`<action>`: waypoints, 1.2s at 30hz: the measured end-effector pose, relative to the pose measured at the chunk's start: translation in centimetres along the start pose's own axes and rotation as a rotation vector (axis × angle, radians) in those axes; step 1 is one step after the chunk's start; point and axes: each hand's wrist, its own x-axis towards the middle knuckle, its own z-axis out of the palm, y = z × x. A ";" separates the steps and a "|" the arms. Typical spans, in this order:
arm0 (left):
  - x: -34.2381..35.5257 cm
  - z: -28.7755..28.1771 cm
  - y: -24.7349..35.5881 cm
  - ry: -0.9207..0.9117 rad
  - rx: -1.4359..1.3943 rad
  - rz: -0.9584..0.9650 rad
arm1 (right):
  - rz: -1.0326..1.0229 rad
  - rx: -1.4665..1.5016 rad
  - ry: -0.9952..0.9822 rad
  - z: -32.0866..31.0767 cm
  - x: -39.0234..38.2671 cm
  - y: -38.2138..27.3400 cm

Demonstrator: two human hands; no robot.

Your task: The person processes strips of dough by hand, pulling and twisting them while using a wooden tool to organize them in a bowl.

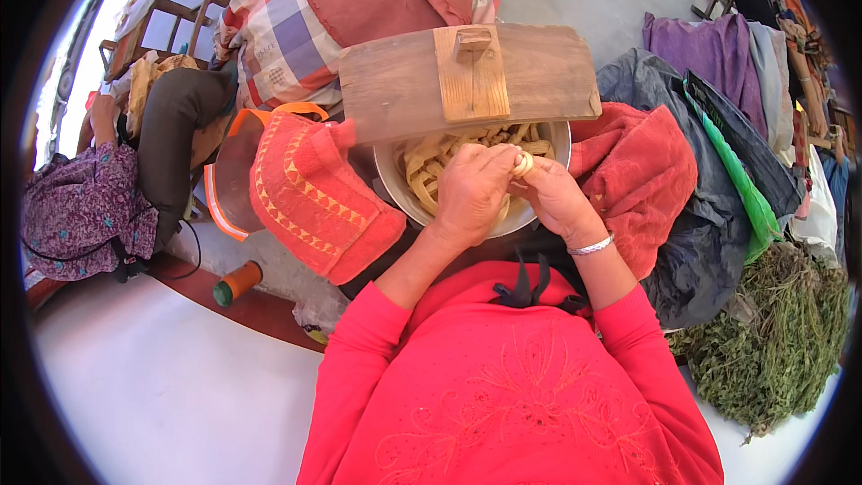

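Pale yellow coil (pixel 523 164), small and wound in rings, sits at the fingertips where the two hands meet. Left grip (pixel 474 192): fingers curled and narrow, closed on the coil's left side. Right grip (pixel 558 196): thumb and fingers pinched on its near and right side; silvery bracelet (pixel 593 246) on the wrist. Coil projects slightly beyond the fingers on the far side, its rings exposed; finger placement beneath it is hidden.

Position: coil and both grips are over the metal bowl (pixel 383 171), toward its right half. Pale strips (pixel 422 166) lie tangled in the bowl, most visible left of and beyond the hands. Wooden board (pixel 386 81) with a raised block covers the bowl's far edge; contact with the rim cannot be told. Red towel (pixel 310 189) just left of the bowl; red cloth (pixel 637 184) just right.
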 end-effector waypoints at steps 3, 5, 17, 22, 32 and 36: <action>-0.2 -0.2 0.4 -0.009 -0.072 -0.046 | -0.021 0.083 -0.073 0.6 -0.4 -0.4; 0.3 -0.9 1.0 -0.115 -0.201 -0.156 | -0.129 -0.001 -0.014 1.1 -0.4 -0.4; 0.7 0.6 -0.7 -0.117 -0.664 -0.703 | -0.819 -0.668 0.223 2.9 -0.2 -1.3; -2.8 -2.8 0.1 -0.167 -0.870 -0.811 | -0.750 -0.607 0.177 1.6 -0.4 -2.6; 1.8 -4.8 0.0 -0.110 0.282 0.131 | -0.711 -1.163 0.077 3.0 -0.8 -8.8; 2.4 -3.8 0.1 -0.054 0.361 0.202 | -0.573 -1.278 0.254 4.2 -3.0 -8.7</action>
